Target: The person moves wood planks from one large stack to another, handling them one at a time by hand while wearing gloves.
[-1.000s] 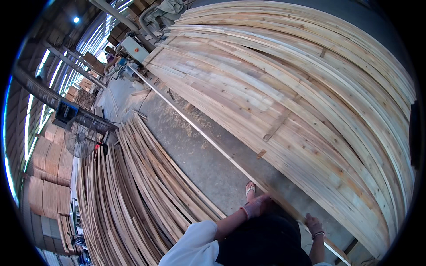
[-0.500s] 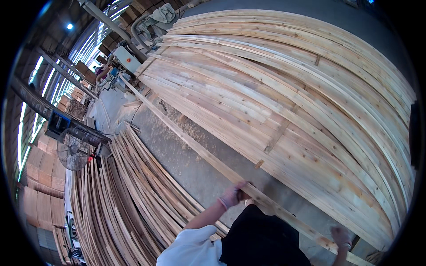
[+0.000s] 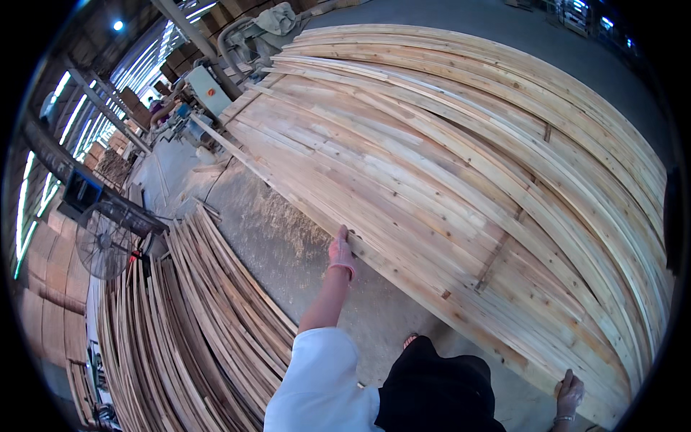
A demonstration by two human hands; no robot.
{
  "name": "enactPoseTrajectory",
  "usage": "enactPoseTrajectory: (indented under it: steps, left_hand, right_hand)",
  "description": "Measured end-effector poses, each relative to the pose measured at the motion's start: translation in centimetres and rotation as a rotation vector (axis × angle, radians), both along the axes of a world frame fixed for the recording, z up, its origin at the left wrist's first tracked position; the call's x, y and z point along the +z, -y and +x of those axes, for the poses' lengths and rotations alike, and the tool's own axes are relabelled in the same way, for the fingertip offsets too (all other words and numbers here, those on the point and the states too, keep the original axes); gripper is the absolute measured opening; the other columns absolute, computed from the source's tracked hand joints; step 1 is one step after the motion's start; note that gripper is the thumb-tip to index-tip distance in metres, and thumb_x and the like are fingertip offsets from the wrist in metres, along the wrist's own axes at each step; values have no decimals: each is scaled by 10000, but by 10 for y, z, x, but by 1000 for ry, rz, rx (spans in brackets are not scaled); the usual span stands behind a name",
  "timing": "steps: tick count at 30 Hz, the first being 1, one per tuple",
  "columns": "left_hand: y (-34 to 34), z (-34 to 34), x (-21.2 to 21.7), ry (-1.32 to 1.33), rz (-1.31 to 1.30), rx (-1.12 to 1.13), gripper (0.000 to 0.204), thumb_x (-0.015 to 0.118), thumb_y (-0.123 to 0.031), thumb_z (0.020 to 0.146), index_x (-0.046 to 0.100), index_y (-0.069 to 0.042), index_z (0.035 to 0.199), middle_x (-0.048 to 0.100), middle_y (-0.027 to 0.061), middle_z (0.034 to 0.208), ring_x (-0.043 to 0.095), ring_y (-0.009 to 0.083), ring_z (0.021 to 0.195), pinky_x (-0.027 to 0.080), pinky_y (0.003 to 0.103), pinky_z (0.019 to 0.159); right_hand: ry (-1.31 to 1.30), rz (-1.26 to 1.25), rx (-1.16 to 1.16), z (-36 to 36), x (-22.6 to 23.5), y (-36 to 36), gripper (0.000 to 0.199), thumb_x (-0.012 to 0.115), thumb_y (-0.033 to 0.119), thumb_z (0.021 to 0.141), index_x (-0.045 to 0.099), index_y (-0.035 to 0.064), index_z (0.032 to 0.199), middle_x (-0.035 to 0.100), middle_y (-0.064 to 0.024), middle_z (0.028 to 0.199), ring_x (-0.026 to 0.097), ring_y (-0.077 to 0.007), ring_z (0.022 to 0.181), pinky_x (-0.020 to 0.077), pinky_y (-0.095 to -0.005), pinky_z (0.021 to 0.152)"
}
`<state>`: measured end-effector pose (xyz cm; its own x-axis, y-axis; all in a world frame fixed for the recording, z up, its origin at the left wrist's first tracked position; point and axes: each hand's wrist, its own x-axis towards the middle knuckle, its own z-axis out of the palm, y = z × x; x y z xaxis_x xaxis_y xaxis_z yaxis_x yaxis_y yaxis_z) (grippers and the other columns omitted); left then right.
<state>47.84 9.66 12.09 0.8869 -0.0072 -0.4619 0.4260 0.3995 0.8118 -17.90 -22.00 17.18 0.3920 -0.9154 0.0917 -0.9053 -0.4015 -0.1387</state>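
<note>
A long, pale wooden board (image 3: pixel 394 273) runs diagonally along the near edge of a wide stack of similar boards (image 3: pixel 403 209). My left hand (image 3: pixel 341 250), in a pinkish glove, is closed on this board about midway along its visible length, the thumb side up. Farther down at the lower right, my right hand (image 3: pixel 570 394), also gloved, grips the same board near the stack's near corner. The board lies against or right beside the stack; I cannot tell whether it touches. Its far end reaches toward a machine (image 3: pixel 188 128).
Many thin wooden strips (image 3: pixel 194 317) lie in a pile at left. Sawdust (image 3: pixel 277 219) covers part of the floor between pile and stack. A caged fan (image 3: pixel 106 241) stands beyond the strips. A grey control box (image 3: pixel 207 91) rises by the stack's far end.
The board has moved across the floor gap to the stack's near edge, carried by both hands. My left arm now stretches farther forward. The view has shifted slightly.
</note>
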Motion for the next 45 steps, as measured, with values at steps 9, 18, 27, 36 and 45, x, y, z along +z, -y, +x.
enactPoseTrajectory:
  steps: [9,18,27,36,45]
  left_hand:
    - [-56,110,1,23,-361,-138,346,537,-408,943,571,-113,1121,613,23,914,590,177,910,507,355,785]
    - [-5,-141,-64,-412,-586,-1305,656,668,-436,833,456,-78,1340,545,127,1301,527,248,1187,386,415,1069]
    - [29,-174,-91,188,-48,-1488,397,572,-306,925,529,-60,1232,611,110,1169,601,255,1041,465,360,954]
    - [-61,-36,-110,-208,-308,-890,393,624,-467,867,610,-104,1018,676,58,895,647,201,839,545,392,834]
    - [18,-169,-60,-319,-266,-1144,582,625,-536,825,572,-106,1215,649,81,1116,626,277,984,467,476,969]
  right_hand:
    - [-142,152,158,188,-30,-52,459,486,450,923,668,85,713,621,-144,628,621,-339,702,474,-456,728]
    - [-146,781,447,369,-3,-120,546,350,581,911,676,156,1021,687,-149,916,660,-333,867,504,-444,808]
    - [28,469,820,397,-18,-148,449,482,491,883,628,127,1100,682,-143,950,647,-356,897,487,-473,804]
    - [-403,703,131,234,-12,-72,543,449,573,874,674,114,1056,683,-114,1021,639,-292,1008,478,-424,880]
    - [239,1026,681,302,-28,-90,525,476,608,863,639,165,1094,670,-137,987,620,-327,991,462,-425,848]
